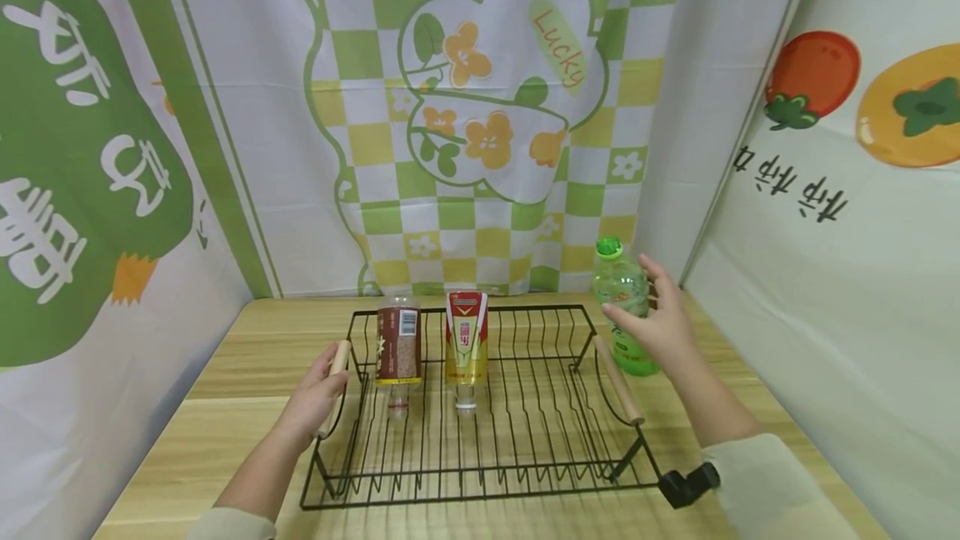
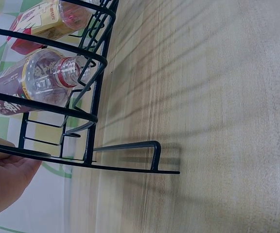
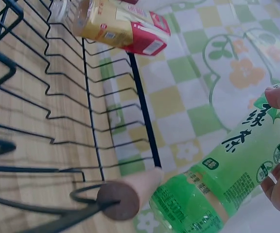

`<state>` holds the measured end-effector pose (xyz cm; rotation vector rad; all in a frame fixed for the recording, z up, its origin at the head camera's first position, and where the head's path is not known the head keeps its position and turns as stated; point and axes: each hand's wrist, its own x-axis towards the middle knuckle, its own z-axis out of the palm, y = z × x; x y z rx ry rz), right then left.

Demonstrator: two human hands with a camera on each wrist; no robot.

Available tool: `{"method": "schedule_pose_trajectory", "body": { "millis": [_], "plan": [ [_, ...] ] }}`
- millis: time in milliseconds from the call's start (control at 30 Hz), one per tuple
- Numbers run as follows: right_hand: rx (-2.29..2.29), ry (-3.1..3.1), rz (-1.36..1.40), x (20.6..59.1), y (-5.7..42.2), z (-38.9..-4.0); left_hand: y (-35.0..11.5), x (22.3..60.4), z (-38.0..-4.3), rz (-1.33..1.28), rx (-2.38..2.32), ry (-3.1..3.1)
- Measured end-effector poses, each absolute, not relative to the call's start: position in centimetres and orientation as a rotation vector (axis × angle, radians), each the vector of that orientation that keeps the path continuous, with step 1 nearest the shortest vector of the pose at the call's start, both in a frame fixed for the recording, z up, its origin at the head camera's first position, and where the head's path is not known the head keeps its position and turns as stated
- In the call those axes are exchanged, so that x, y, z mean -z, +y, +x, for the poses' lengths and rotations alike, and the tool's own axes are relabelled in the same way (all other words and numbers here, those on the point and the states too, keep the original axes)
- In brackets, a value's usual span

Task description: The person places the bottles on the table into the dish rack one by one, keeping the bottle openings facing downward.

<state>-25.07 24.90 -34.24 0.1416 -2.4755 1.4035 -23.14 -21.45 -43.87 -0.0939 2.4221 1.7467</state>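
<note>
My left hand (image 1: 311, 398) grips the left wooden handle (image 1: 340, 359) of a black wire dish rack (image 1: 480, 471). My right hand (image 1: 660, 319) is around a green tea bottle (image 3: 227, 170), thumb on the near side and fingers behind it. The green bottle is capped and just right of the rack, by the right wooden handle (image 1: 618, 382). Two clear bottles are upside down in the rack: one with a dark red label (image 1: 398, 344) at the left, another with a red and yellow label (image 1: 467, 340) nearer the middle.
The rack stands on a wood-grain table (image 1: 225, 432). A printed cloth (image 1: 480, 215) hangs behind it, with more cloth on both sides. At the rack's front right corner is a black fitting (image 1: 688, 486).
</note>
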Motion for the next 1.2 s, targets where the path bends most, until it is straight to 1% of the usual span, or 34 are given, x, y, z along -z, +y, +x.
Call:
{"method": "schedule_pose_trajectory", "body": {
  "millis": [333,633,833,1067,1200],
  "plan": [
    [-1.374,-2.503,0.183,32.8,22.7,-24.2,-21.4,43.8,-23.2,-0.086,-1.742,2.421],
    [-1.295,-2.567,0.283,33.8,20.6,-23.9,-21.4,43.6,-22.9,-0.099,-1.721,2.446],
    [-1.253,-2.604,0.366,34.5,19.0,-23.5,-21.6,43.4,-23.0,-0.044,-1.676,2.504],
    [-1.243,-2.65,0.46,35.5,17.5,-23.0,-20.5,41.6,-23.2,-0.07,-1.639,2.611],
    [-1.193,-2.705,0.484,35.9,16.6,-22.5,-18.7,40.2,-22.7,0.011,-1.685,2.626]
  ]
}}
